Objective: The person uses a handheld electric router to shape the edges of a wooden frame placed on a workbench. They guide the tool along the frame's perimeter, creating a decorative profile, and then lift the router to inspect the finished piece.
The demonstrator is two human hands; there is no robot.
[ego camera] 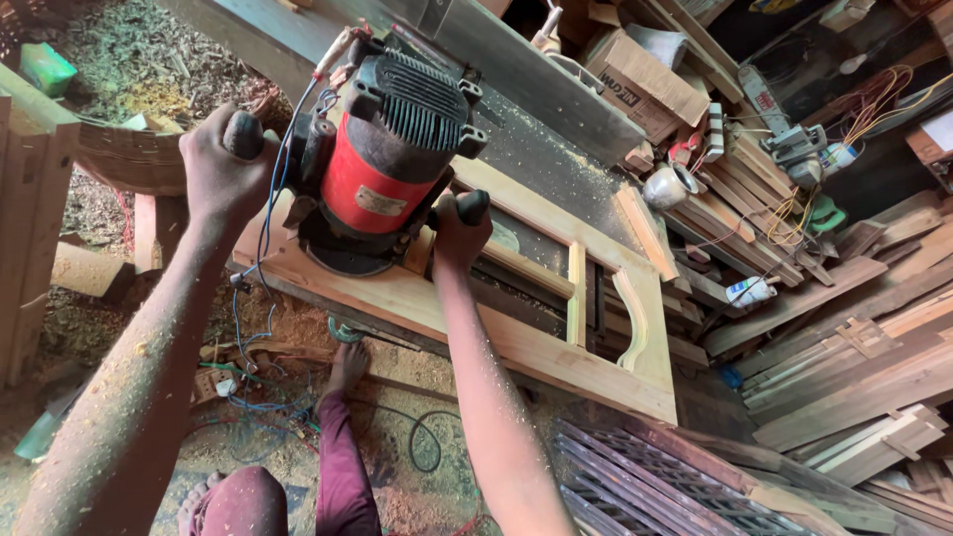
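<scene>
We see a red and black router [382, 159] standing on the near rail of a pale wooden frame [556, 337], at its left end. Our left hand [223, 164] has its fingers wrapped tight round the left black knob, and our right hand [459, 233] has its fingers curled shut round the right knob. Blue wires [263, 228] hang from the machine's left side. The frame lies on a dark, dusty surface [556, 159] strewn with sawdust. Beyond it, planks and offcuts [844, 367] are stacked to the right, with a cardboard box [645, 84] behind. Below, the floor [288, 447] is covered in shavings and cable. The router's base hides the cutter, and our forearms run out of view at the bottom edge.
</scene>
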